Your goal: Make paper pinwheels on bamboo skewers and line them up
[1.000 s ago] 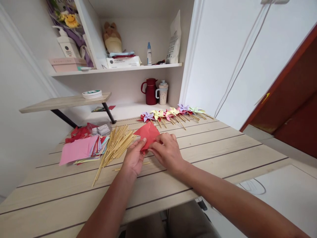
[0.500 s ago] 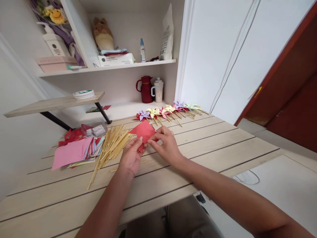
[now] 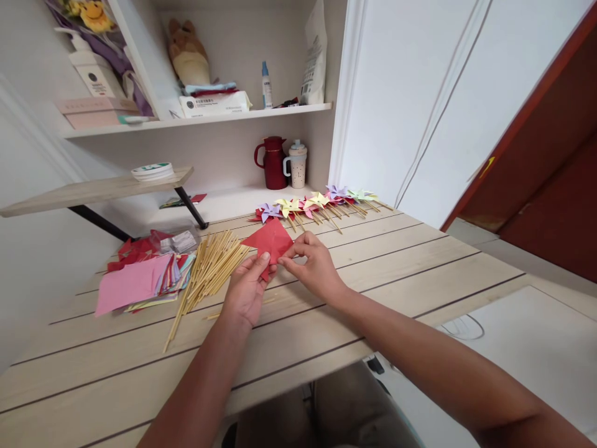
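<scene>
A red paper square (image 3: pixel 271 239), cut in from its corners, is held above the table between both hands. My left hand (image 3: pixel 249 283) pinches its lower part, with the thumb on top. The fingers of my right hand (image 3: pixel 310 261) are closed on the paper's lower right edge. To the left of my left hand lies a loose heap of thin wooden sticks (image 3: pixel 209 264). Beyond the hands, finished paper pinwheels (image 3: pixel 317 202) in purple, yellow, pink and green lie in a row, with their sticks pointing toward me.
Stacked coloured paper sheets (image 3: pixel 133 283) lie at the left, beside red paper pieces and a clear plastic bag (image 3: pixel 180 241). A small raised shelf (image 3: pixel 93 190) on black legs stands behind them. Against the back are a dark red jug (image 3: pixel 274 163) and a cup (image 3: pixel 297 165).
The red paper now shows more of its face, tilted up slightly between the hands. Both hands keep their grip, and the whole view has shifted a little.
</scene>
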Demonstrator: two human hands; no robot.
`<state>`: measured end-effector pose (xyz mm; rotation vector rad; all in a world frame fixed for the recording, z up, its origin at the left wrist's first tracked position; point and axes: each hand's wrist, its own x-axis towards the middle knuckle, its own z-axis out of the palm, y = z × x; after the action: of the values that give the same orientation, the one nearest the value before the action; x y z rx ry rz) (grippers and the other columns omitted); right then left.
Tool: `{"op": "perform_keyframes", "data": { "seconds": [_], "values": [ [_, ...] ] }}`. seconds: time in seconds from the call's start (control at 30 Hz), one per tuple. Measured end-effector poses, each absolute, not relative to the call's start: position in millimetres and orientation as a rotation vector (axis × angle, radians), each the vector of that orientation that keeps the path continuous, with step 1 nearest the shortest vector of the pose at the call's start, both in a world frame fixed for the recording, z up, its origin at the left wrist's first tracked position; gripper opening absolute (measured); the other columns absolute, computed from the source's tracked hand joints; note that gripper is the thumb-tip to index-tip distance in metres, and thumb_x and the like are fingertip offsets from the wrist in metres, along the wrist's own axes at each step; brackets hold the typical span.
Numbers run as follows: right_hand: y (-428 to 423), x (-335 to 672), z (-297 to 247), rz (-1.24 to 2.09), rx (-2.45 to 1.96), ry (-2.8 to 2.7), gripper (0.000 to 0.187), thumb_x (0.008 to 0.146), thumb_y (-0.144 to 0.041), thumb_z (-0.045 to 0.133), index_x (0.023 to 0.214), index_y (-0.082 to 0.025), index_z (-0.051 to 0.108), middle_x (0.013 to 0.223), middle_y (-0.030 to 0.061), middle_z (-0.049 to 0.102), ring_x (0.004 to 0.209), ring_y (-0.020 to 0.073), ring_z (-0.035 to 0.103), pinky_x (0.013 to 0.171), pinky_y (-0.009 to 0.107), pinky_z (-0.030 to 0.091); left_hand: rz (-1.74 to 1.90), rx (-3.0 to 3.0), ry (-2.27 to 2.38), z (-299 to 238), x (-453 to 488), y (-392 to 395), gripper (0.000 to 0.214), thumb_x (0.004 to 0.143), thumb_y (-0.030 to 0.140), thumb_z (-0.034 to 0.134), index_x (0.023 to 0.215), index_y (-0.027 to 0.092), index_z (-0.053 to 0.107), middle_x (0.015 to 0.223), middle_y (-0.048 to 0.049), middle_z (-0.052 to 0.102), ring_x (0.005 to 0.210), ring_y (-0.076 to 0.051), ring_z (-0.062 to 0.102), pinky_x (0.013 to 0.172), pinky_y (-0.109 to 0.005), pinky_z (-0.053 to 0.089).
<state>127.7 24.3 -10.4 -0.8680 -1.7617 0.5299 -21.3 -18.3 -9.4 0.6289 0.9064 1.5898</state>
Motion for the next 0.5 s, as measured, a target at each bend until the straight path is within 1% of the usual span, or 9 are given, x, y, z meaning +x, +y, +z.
{"op": "perform_keyframes", "data": {
  "seconds": [0.2, 0.5],
  "values": [
    [25.0, 128.2, -9.4, 0.526, -0.872, -1.770, 0.010, 0.078, -0.015, 0.077, 0.071, -0.020, 0.073, 0.084, 0.0022, 0.057, 0.080, 0.0175, 0.058, 0.076, 0.034, 0.045, 1.591, 0.642, 0.915, -7.5, -18.9, -19.0, 0.033, 0.057, 0.024, 0.095, 0.077, 0.014, 0.072, 0.077, -0.0011, 0.073, 0.068, -0.010, 0.067, 0.072, -0.022, 0.057],
    [25.3, 129.5, -8.6, 0.523, -0.832, -1.781, 0.011, 0.077, -0.014, 0.077, 0.070, -0.020, 0.073, 0.081, 0.0018, 0.057, 0.078, 0.0171, 0.059, 0.073, 0.033, 0.047, 1.588, 0.664, 0.946, -7.2, -17.7, -19.2, 0.039, 0.051, 0.028, 0.097, 0.078, 0.014, 0.074, 0.079, -0.0023, 0.073, 0.070, -0.010, 0.066, 0.075, -0.023, 0.055]
  ]
}}
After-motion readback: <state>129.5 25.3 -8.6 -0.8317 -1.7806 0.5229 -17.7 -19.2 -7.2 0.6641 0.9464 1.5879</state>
